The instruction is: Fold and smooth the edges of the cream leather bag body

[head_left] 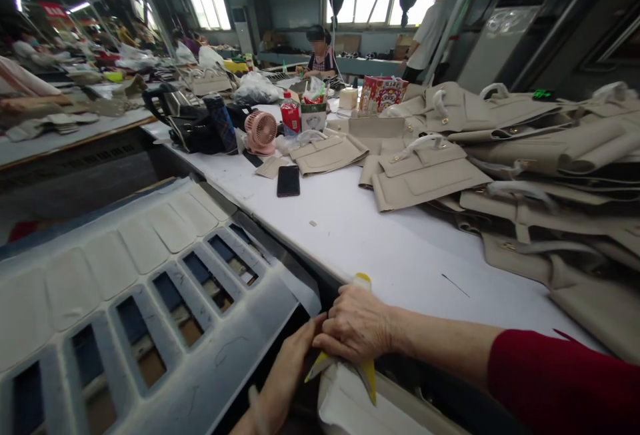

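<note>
My right hand [357, 325] is closed on a yellow-and-white piece [369, 378] with pointed ends, whose rounded yellow tip juts out above the knuckles. From the lower left, my left hand [290, 368] meets it, fingers pressed together and their tips partly hidden at the right hand. What those fingers hold, if anything, does not show. Directly below both hands is a white, padded-looking block [353, 401], with a beige edge beside it at the table's near side. The hands are at the gap between the white table [350, 235] and the tray on the left.
A translucent tray with slots [215, 355] bears several pale panels [110, 261]. Beige handbags [430, 171] are heaped on the right. A phone [288, 181], pink fan [261, 131], red bottle [290, 115] and kettle [170, 111] stand farther back. Other people are in the background.
</note>
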A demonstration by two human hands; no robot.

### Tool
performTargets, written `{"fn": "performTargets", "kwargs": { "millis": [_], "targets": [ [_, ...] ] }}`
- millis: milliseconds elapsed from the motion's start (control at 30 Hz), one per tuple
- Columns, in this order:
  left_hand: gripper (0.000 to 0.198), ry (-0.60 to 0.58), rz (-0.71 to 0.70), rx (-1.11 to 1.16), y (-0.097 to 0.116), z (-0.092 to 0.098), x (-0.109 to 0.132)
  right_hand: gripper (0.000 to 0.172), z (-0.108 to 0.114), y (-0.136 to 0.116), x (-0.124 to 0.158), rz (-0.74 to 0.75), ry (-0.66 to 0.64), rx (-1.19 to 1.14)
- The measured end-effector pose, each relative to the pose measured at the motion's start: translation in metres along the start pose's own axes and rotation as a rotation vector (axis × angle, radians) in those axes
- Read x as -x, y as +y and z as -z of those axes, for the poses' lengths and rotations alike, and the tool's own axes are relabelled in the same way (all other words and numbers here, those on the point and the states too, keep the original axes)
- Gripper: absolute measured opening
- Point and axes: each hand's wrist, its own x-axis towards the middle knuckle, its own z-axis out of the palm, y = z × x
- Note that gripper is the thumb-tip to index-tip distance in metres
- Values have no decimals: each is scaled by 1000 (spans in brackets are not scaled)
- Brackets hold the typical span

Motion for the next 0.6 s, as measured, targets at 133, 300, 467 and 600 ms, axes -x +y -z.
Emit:
{"fn": "performTargets", "kwargs": {
  "millis": [133, 300, 467, 600],
  "targets": [
    [52, -116, -104, 22, 5, 3, 26, 50, 2, -4, 2, -24, 7, -3],
    [45, -167, -145, -240, 14, 0, 36, 46, 4, -8, 7, -34, 21, 12],
    [37, -207, -242, -609, 33, -1, 36, 42, 3, -15, 17, -85, 18, 6],
    [37, -241, -279, -742, 41, -4, 40, 49, 4, -27, 26, -215, -5, 5]
  ]
}}
